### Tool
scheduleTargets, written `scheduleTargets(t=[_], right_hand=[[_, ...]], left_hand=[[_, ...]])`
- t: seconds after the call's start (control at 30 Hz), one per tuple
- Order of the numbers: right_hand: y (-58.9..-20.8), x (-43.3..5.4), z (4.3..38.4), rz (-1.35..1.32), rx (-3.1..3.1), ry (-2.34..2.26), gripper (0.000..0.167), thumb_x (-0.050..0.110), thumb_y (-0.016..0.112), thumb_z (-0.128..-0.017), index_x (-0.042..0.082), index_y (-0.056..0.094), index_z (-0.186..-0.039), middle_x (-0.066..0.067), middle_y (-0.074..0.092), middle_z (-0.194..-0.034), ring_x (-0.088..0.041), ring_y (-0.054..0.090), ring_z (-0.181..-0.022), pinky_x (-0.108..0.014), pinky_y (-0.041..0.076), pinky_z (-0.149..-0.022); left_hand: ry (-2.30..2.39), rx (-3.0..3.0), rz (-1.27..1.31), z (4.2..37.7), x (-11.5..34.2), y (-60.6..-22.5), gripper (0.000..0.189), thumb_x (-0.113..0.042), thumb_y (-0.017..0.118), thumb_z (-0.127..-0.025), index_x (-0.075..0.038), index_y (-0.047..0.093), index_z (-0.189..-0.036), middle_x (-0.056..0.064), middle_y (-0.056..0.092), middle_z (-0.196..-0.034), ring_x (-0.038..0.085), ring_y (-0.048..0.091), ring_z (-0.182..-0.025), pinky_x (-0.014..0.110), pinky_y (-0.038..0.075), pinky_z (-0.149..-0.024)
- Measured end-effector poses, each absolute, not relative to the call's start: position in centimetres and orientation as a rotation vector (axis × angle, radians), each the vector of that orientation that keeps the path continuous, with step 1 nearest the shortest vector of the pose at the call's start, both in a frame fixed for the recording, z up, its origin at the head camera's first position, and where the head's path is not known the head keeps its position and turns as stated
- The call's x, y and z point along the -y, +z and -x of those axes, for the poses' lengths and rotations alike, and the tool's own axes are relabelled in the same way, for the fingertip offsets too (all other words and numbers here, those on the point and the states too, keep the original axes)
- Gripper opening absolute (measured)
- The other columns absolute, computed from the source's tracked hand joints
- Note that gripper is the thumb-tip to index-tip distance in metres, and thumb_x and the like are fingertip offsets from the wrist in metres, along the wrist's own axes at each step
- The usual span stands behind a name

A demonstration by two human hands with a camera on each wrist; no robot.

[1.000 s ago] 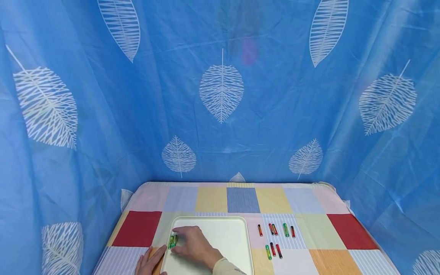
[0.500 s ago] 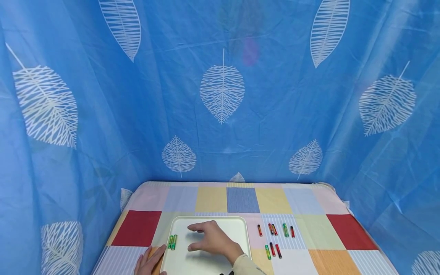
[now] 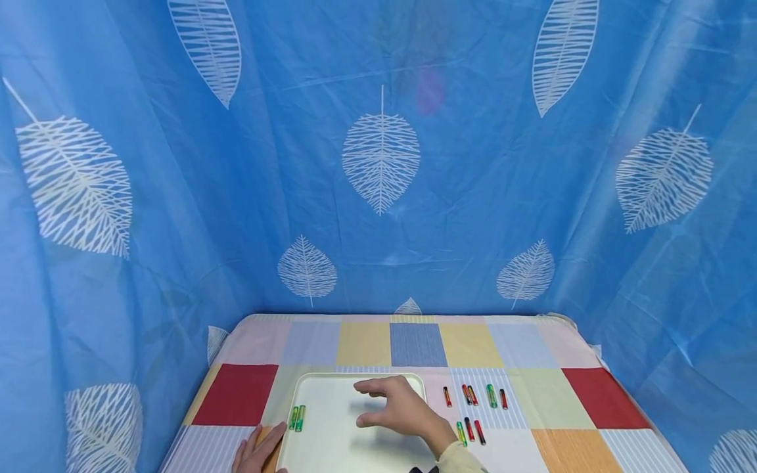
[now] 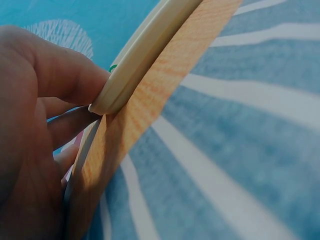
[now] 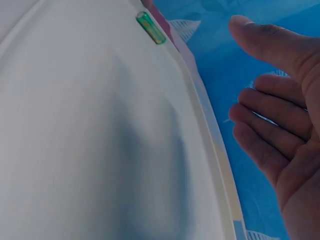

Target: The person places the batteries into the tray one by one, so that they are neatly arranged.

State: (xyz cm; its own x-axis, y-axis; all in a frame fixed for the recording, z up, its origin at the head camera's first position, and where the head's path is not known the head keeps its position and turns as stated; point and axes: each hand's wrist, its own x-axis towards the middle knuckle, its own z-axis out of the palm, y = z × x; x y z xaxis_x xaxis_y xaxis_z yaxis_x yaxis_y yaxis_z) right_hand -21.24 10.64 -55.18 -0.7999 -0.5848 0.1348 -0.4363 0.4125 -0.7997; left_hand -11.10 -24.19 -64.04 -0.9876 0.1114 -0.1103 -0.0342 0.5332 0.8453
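Two green batteries (image 3: 298, 418) lie side by side on the white tray (image 3: 328, 440), along its left edge. In the head view my right hand (image 3: 399, 410) hovers over the tray's right part, thumb and fingers apart with nothing between them. The right wrist view shows its palm and loosely bent fingers (image 5: 270, 135), with one green battery (image 5: 151, 28) at the tray's far rim. My left hand (image 3: 257, 450) rests at the tray's left side. In the left wrist view its thumb (image 4: 70, 75) and fingers touch the tray's rim (image 4: 145, 52).
Right of the tray, several small red-and-black batteries (image 3: 470, 429) and a green battery (image 3: 491, 396) lie in two rows on the patchwork tablecloth (image 3: 556, 394). Another green battery (image 3: 461, 433) lies close to my right wrist. Blue leaf-print curtains (image 3: 461, 164) surround the table.
My right hand has drawn away from the two green batteries and moved right across the tray, thumb and fingers spread. The batteries stay at the left edge. My left hand has not moved.
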Motion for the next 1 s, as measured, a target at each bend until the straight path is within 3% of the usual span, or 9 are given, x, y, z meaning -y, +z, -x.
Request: scheduleTargets(t=[0.33, 0.7, 1.0], right_hand=[[-54.5, -15.7, 20.9, 0.858, -2.5, -1.389, 0.055, 0.024, 0.092, -0.091, 0.01, 0.074, -0.142, -0.008, 0.076, -0.142, -0.042, 0.073, -0.128, -0.037, 0.06, -0.112], [-54.4, -22.2, 20.0, 0.766, -2.494, -1.419, 0.055, 0.019, 0.089, -0.094, 0.005, 0.071, -0.143, -0.014, 0.073, -0.145, -0.045, 0.07, -0.131, -0.06, 0.057, -0.109], [-55.1, -26.5, 19.2, 0.705, -2.496, -1.373, 0.054, 0.017, 0.089, -0.094, 0.004, 0.071, -0.143, -0.019, 0.071, -0.146, -0.041, 0.071, -0.131, -0.055, 0.059, -0.107]], left_hand=[[1.439, -2.588, -0.053, 11.1, 24.2, -64.1, 0.088, -0.056, 0.072, -0.097, -0.004, 0.048, -0.164, 0.027, 0.048, -0.167, 0.064, 0.014, -0.16, 0.082, -0.001, -0.125], [1.415, -2.578, -0.052, 11.2, 24.3, -63.8, 0.087, -0.052, 0.071, -0.098, -0.002, 0.045, -0.165, 0.029, 0.047, -0.167, 0.065, 0.012, -0.159, 0.083, -0.001, -0.124], [1.394, -2.594, -0.055, 11.1, 24.4, -63.8, 0.088, -0.053, 0.072, -0.098, -0.002, 0.045, -0.164, 0.028, 0.047, -0.168, 0.065, 0.012, -0.159, 0.085, -0.001, -0.124]])
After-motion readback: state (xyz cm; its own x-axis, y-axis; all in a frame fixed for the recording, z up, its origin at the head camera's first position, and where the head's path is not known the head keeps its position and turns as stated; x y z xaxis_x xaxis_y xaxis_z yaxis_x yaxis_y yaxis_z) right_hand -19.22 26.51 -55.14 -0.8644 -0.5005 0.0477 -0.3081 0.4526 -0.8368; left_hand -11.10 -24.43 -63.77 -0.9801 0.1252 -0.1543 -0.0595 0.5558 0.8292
